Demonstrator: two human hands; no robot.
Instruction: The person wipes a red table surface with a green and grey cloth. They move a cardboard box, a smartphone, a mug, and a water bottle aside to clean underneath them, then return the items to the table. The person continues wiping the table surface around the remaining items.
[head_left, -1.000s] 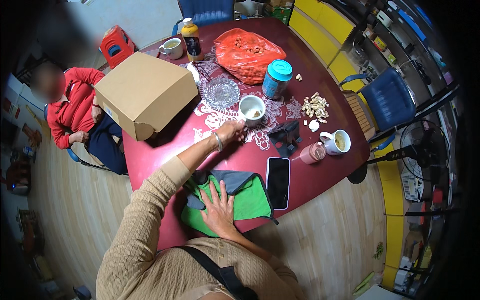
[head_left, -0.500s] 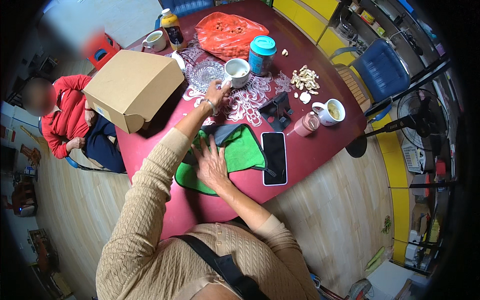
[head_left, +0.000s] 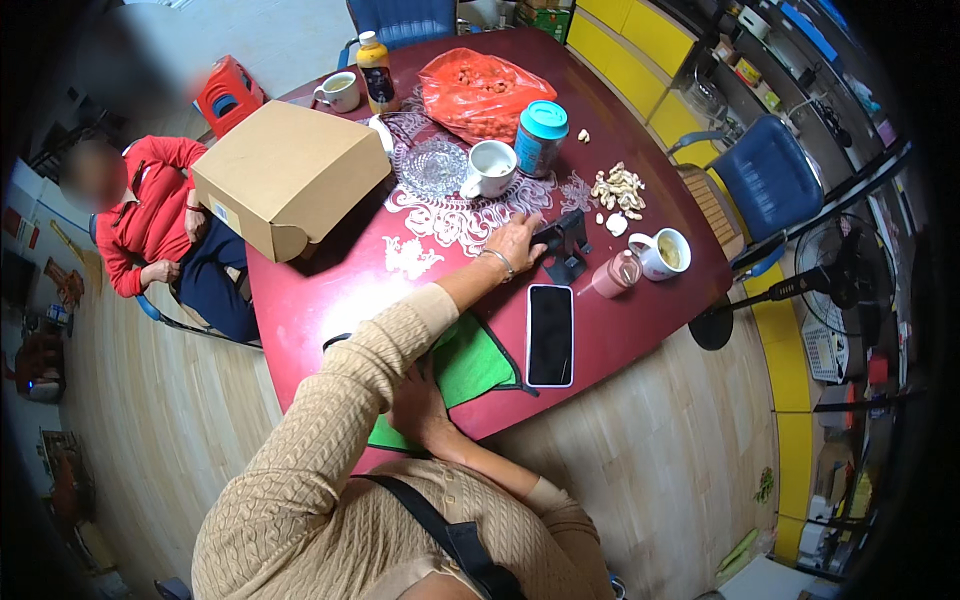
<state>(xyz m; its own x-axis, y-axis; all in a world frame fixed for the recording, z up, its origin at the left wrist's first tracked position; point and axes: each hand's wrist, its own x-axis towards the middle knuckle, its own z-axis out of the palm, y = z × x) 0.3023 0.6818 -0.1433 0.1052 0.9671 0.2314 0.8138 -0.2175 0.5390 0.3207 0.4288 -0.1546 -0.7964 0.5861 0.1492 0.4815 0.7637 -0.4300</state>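
My left hand (head_left: 513, 246), with a bracelet on the wrist, stretches across the table, its fingers closed at the left edge of a black phone stand (head_left: 566, 250). Below that forearm, my right hand (head_left: 418, 408) rests on a green cloth with dark edging (head_left: 472, 362) near the table's front edge. The left sleeve covers the right fingers and part of the cloth. A phone with a dark screen (head_left: 550, 336) lies flat to the cloth's right. Beyond my left hand stand a white mug (head_left: 490, 170) and a clear glass dish (head_left: 432, 168).
A cardboard box (head_left: 290, 170) sits on the left, beside a seated person in red (head_left: 150, 220). Further back are a red bag (head_left: 480, 95), a yellow-labelled bottle (head_left: 376, 72) and a blue-lidded jar (head_left: 540, 138). Peanuts (head_left: 618, 188), a pink bottle (head_left: 615, 275) and another mug (head_left: 662, 254) stand right.
My left hand has left the white mug's handle and moved right and nearer, to the phone stand. My right hand and the cloth have come closer to the table's front edge.
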